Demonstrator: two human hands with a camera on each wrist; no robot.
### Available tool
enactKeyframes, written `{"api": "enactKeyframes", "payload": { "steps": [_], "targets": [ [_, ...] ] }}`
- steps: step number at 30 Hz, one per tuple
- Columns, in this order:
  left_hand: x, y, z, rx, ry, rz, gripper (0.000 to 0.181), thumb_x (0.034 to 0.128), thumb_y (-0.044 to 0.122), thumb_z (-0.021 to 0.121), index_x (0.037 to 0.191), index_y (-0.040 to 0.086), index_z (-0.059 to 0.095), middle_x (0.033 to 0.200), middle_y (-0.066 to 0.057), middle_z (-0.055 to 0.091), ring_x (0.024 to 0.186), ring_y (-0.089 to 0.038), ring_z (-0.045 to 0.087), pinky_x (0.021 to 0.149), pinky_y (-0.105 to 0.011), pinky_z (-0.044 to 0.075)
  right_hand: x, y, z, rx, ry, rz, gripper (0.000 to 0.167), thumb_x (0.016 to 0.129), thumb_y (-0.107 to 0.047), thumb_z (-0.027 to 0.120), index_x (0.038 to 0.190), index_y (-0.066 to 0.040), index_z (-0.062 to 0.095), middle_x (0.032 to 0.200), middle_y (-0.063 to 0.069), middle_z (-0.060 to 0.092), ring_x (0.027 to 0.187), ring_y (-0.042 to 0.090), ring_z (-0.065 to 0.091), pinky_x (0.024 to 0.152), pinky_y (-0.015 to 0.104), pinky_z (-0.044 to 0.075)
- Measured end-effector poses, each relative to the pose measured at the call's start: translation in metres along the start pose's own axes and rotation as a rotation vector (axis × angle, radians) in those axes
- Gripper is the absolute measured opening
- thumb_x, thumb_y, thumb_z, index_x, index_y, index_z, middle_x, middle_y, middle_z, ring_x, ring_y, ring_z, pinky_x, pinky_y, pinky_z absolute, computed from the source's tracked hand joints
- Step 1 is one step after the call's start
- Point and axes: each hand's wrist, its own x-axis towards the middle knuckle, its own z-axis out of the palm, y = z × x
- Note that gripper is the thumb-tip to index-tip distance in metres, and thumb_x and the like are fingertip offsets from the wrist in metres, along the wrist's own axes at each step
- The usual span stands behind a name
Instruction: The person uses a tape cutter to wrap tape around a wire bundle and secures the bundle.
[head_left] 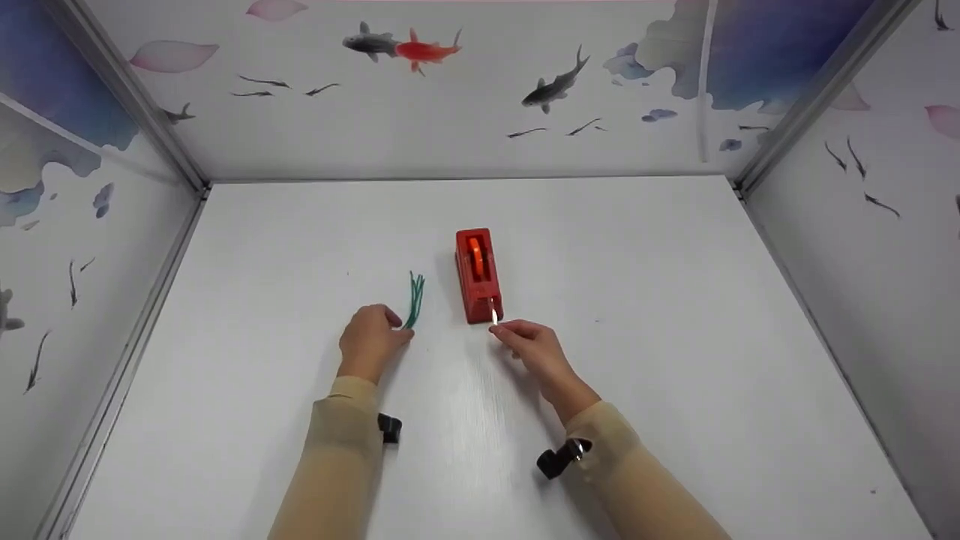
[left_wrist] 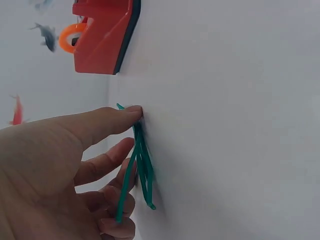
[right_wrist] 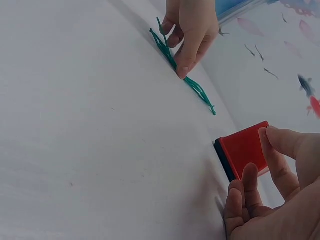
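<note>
A red tape dispenser (head_left: 478, 281) with an orange tape roll (head_left: 475, 256) stands upright near the middle of the table. At its front end my right hand (head_left: 536, 356) pinches the end of a short pale strip of tape (head_left: 494, 312) between thumb and forefinger. To the left, a bundle of thin green strands (head_left: 415, 300) lies low at the tabletop; my left hand (head_left: 371, 337) pinches it between thumb and fingers. In the left wrist view the thumb lies across the strands (left_wrist: 142, 165), and their ends splay out beside the curled fingers. The strands' exact kind cannot be told.
A white tabletop (head_left: 637, 300) lies under everything. Panels printed with fish (head_left: 480, 112) enclose it at the back and both sides, joined by metal corner posts (head_left: 150, 105). A black wrist camera (head_left: 559, 459) sticks out from the right sleeve.
</note>
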Motion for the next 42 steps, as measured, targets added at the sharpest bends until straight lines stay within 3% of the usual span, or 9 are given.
{"api": "enactKeyframes", "payload": {
  "steps": [7, 11, 22, 29, 42],
  "targets": [
    [0.002, -0.004, 0.003, -0.139, -0.018, -0.054, 0.020, 0.0920, 0.021, 0.078, 0.103, 0.006, 0.072, 0.106, -0.012, 0.068, 0.098, -0.028, 0.063, 0.090, -0.042, 0.052, 0.000, 0.000, 0.001, 0.003, -0.001, 0.008, 0.026, 0.095, -0.033, 0.076, 0.110, -0.013, 0.078, 0.110, 0.005, 0.071, 0.100, 0.020, 0.057, 0.085, 0.031, 0.048],
    [0.003, -0.007, 0.004, -0.166, -0.026, -0.058, 0.020, 0.0922, 0.022, 0.077, 0.104, 0.006, 0.072, 0.105, -0.011, 0.069, 0.097, -0.027, 0.062, 0.088, -0.040, 0.052, -0.001, 0.000, 0.001, 0.009, 0.001, 0.004, 0.024, 0.095, -0.032, 0.076, 0.110, -0.013, 0.078, 0.111, 0.006, 0.072, 0.100, 0.021, 0.057, 0.086, 0.032, 0.048],
    [0.003, -0.010, 0.005, -0.117, -0.066, -0.043, 0.022, 0.0942, 0.025, 0.076, 0.106, 0.007, 0.072, 0.102, -0.010, 0.069, 0.096, -0.026, 0.062, 0.086, -0.039, 0.050, 0.000, 0.003, 0.003, -0.004, 0.015, 0.010, 0.031, 0.093, -0.037, 0.077, 0.112, -0.013, 0.078, 0.113, 0.002, 0.071, 0.106, 0.022, 0.058, 0.093, 0.037, 0.050],
    [-0.001, -0.008, 0.003, -0.028, -0.071, 0.041, 0.018, 0.0968, 0.023, 0.073, 0.101, 0.005, 0.073, 0.103, -0.011, 0.073, 0.098, -0.027, 0.066, 0.087, -0.042, 0.053, -0.002, 0.004, 0.004, 0.022, 0.015, 0.002, 0.026, 0.095, -0.033, 0.076, 0.111, -0.012, 0.078, 0.115, 0.005, 0.072, 0.106, 0.023, 0.060, 0.095, 0.039, 0.050],
    [-0.005, -0.008, 0.009, 0.000, -0.058, 0.072, 0.016, 0.1009, 0.021, 0.067, 0.102, 0.006, 0.072, 0.103, -0.010, 0.073, 0.097, -0.026, 0.066, 0.089, -0.041, 0.054, -0.002, 0.003, 0.005, 0.022, 0.022, 0.022, 0.029, 0.094, -0.034, 0.077, 0.113, -0.012, 0.078, 0.117, 0.006, 0.072, 0.109, 0.025, 0.058, 0.098, 0.042, 0.048]
  ]
}}
